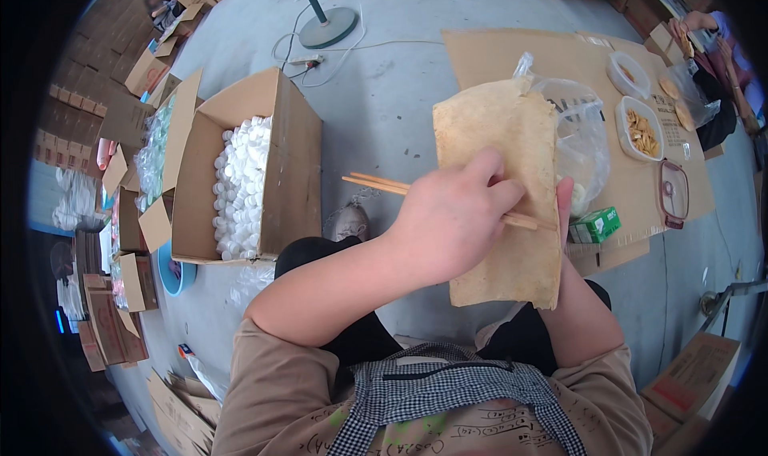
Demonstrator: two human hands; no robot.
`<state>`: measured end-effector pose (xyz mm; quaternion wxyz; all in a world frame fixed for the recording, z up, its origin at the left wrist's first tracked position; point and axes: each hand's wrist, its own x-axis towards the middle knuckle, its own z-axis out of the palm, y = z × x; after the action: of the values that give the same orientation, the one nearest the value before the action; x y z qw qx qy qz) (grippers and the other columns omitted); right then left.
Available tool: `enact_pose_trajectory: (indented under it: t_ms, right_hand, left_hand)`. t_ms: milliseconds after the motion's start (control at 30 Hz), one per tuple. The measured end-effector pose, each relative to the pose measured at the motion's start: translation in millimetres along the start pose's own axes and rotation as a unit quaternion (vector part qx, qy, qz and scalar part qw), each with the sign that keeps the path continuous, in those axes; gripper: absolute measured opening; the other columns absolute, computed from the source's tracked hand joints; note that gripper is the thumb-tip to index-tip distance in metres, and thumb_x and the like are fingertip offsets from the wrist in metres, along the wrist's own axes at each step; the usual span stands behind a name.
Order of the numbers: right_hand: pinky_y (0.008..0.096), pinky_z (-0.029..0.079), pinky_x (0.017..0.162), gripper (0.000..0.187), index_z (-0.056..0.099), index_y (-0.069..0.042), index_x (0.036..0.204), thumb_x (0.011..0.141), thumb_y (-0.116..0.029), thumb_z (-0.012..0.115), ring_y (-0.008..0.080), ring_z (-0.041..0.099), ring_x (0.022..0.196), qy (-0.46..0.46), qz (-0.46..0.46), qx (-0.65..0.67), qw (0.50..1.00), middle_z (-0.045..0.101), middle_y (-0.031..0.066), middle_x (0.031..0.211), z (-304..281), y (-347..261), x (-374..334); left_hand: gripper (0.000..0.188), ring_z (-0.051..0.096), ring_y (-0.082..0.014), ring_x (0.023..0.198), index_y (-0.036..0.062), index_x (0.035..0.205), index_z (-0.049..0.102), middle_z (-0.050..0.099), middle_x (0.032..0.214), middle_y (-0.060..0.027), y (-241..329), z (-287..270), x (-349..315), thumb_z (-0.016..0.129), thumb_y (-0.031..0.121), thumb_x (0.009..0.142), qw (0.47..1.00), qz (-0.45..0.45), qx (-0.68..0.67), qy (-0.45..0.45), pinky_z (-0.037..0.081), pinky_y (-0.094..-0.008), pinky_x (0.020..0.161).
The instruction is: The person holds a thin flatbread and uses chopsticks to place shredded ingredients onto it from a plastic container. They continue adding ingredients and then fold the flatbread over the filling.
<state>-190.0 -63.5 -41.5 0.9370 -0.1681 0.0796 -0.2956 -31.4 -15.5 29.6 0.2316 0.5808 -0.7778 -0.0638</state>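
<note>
My left hand (456,216) is closed around a pair of wooden chopsticks (376,182), which lie crosswise over a large tan, roughly rectangular flatbread (500,272). Its curled fingers rest on or just over the bread's surface. My right hand (565,196) supports the bread along its right edge; most of that hand is hidden behind the sheet. A clear plastic bag (588,136) with something pale inside lies just beyond the bread. Near my right hand sits a small green box (595,226).
Flattened cardboard (480,52) carries a tub of yellowish food strips (642,132), another tub (630,74) and a pink-rimmed lid (674,192). To the left stands a carton of white caps (242,184) beside a blue basin (174,272). A co-worker's arm (700,22) shows far right.
</note>
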Motion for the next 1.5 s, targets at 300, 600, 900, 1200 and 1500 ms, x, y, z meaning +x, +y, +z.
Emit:
enact_pose_trajectory:
  t_ms: [300, 600, 900, 1200, 1500]
  right_hand:
    - [0.0449, 0.042, 0.108, 0.097, 0.025, -0.011, 0.153, 0.087, -0.082, 0.029, 0.0278, 0.049, 0.13, -0.043, -0.013, 0.043, 0.998, 0.043, 0.0133, 0.147, -9.7, -3.1, 2.6]
    - [0.0617, 0.042, 0.102, 0.115, 0.013, -0.008, 0.156, 0.077, -0.082, 0.052, 0.0511, 0.045, 0.128, -0.123, 0.081, 0.066, 0.987, 0.03, 0.0271, 0.151, 13.5, -4.6, 6.2]
    - [0.0637, 0.045, 0.097, 0.118, 0.011, -0.007, 0.155, 0.076, -0.078, 0.061, 0.0528, 0.049, 0.123, -0.099, 0.139, 0.005, 0.985, 0.027, 0.0304, 0.151, 11.4, -2.1, 6.6]
    - [0.0638, 0.049, 0.093, 0.113, 0.012, -0.004, 0.154, 0.078, -0.065, 0.07, 0.0566, 0.052, 0.117, -0.142, 0.221, 0.078, 0.962, 0.028, 0.0359, 0.146, 0.9, -10.1, 3.5]
    - [0.0581, 0.055, 0.085, 0.106, 0.017, -0.005, 0.153, 0.08, -0.058, 0.072, 0.0554, 0.058, 0.108, -0.126, 0.297, 0.084, 0.943, 0.036, 0.037, 0.14, -8.2, 4.6, -2.1]
  left_hand:
    - [0.036, 0.065, -0.0213, 0.073, 0.0133, 0.102, 0.07, 0.057, 0.098, -0.0057, -8.3, -6.0, -2.1, 0.075, 0.005, 0.068, 0.995, 0.023, -0.096, -0.004, 0.054, -0.0329, 0.062]
    - [0.037, 0.055, -0.0101, 0.074, 0.002, 0.103, 0.063, 0.053, 0.083, 0.0008, -64.4, -8.8, 9.7, 0.074, 0.033, 0.085, 0.807, -0.352, -0.457, 0.128, 0.044, -0.0262, 0.065]
    - [0.021, 0.05, -0.0043, 0.066, 0.0079, 0.098, 0.06, 0.059, 0.079, 0.002, -68.5, -2.2, 21.1, 0.074, 0.018, 0.085, 0.729, -0.332, -0.567, 0.193, 0.036, -0.0205, 0.057]
    - [0.028, 0.044, -0.0022, 0.062, 0.0032, 0.098, 0.066, 0.057, 0.076, 0.0045, -122.0, -42.7, 7.6, 0.075, 0.025, 0.081, 0.756, -0.293, -0.584, -0.041, 0.029, -0.0188, 0.053]
    - [0.04, 0.065, -0.0111, 0.081, -0.0032, 0.104, 0.067, 0.069, 0.089, -0.0042, -114.6, -41.7, 7.0, 0.081, 0.018, 0.072, 0.743, -0.263, -0.586, -0.189, 0.05, -0.0239, 0.075]
